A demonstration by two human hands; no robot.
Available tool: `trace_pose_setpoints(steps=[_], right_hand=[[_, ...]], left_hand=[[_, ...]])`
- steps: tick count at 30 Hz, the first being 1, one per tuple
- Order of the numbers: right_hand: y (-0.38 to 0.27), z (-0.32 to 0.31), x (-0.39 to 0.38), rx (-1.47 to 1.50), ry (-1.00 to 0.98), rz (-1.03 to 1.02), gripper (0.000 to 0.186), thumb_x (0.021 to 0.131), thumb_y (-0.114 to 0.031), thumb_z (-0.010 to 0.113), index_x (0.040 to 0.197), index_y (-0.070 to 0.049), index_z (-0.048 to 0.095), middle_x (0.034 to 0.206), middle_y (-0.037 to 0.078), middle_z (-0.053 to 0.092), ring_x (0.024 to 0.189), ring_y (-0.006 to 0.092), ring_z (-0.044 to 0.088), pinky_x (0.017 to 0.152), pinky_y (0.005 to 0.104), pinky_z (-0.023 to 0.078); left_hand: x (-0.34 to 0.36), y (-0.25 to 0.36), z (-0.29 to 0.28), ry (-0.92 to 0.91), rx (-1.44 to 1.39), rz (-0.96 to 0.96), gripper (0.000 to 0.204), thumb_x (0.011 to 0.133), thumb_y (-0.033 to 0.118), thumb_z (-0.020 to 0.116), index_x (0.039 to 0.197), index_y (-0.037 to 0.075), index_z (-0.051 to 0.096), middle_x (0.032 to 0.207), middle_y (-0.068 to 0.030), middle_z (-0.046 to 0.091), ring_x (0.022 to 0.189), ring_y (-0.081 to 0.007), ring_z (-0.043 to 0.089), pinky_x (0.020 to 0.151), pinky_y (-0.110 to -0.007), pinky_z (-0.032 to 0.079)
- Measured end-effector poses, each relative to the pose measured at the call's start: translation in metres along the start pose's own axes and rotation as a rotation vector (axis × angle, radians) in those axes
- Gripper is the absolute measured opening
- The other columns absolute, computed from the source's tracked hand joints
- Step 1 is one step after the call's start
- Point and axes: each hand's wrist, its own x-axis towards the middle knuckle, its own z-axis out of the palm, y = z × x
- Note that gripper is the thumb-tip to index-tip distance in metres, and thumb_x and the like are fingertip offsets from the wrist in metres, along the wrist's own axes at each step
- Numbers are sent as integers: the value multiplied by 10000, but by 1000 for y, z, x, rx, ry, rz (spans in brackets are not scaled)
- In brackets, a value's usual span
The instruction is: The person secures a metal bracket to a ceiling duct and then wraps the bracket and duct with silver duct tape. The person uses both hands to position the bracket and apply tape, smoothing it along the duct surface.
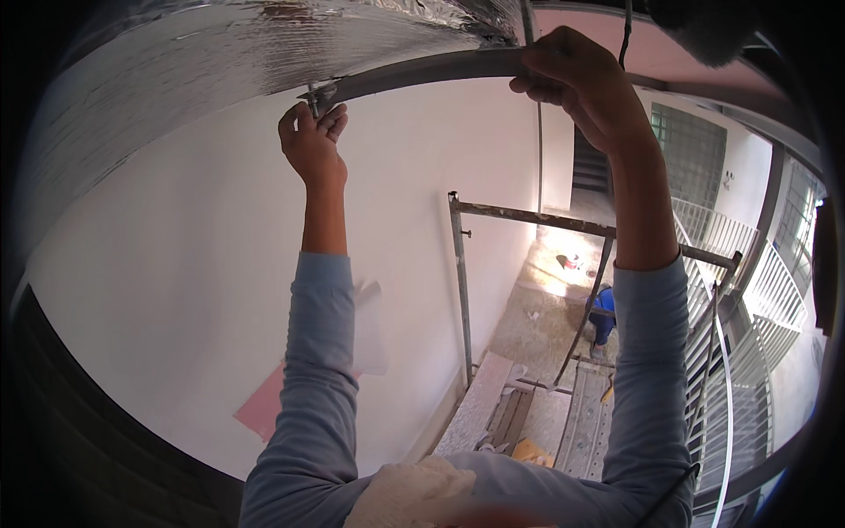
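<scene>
Both my arms, in blue-grey sleeves, reach up overhead. A long grey metal channel (422, 72) runs just under silver foil sheeting (220, 57). My right hand (585, 84) is closed around the channel's right end, thumb and fingers wrapped over it. At its left end, my left hand (312, 145) pinches a small metal fastener (313, 104) that sticks down, the other fingers curled loosely. The exact kind of fastener is too small to make out. Beside my right hand a thin vertical rod (540, 150) hangs down.
A white wall (194, 229) fills the left. A scaffold frame (528, 215) stands ahead, with a metal plank (583, 414) below. Wood pieces (509, 418) lie on a board near it. Far down, a person in blue (602, 317) is on the floor; white railings (775, 290) stand right.
</scene>
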Motion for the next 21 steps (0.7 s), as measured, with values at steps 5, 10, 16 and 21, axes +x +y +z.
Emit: trace_pose_setpoints(steps=[5,10,16,21], right_hand=[[3,-1,0,-85,80,-38,205,950,-181,763,1008,-32,635,890,75,717,853,167,743,778,286,578],[-1,-4,1,27,67,48,217,948,-168,762,1017,-9,632,917,101,726,909,191,757,820,311,607],[-5,-6,0,-46,11,-9,227,972,-185,733,1032,10,634,971,132,730,923,212,764,786,306,630],[7,-3,9,-192,96,13,209,985,-167,714,1036,18,633,969,133,728,909,213,766,771,297,636]], left_hand=[[-2,-1,1,-40,60,-5,329,1082,191,545,1284,-54,462,1079,-202,682,882,-298,741,847,-406,633],[-3,1,2,-12,55,4,336,1086,208,540,1289,-49,463,1073,-212,691,904,-289,736,848,-403,627],[-3,3,5,10,37,-66,321,1093,232,525,1275,-27,472,1059,-202,700,895,-274,732,830,-391,621],[-4,5,3,-55,64,-13,333,1096,250,524,1283,-21,475,1055,-191,705,873,-269,730,818,-395,615]])
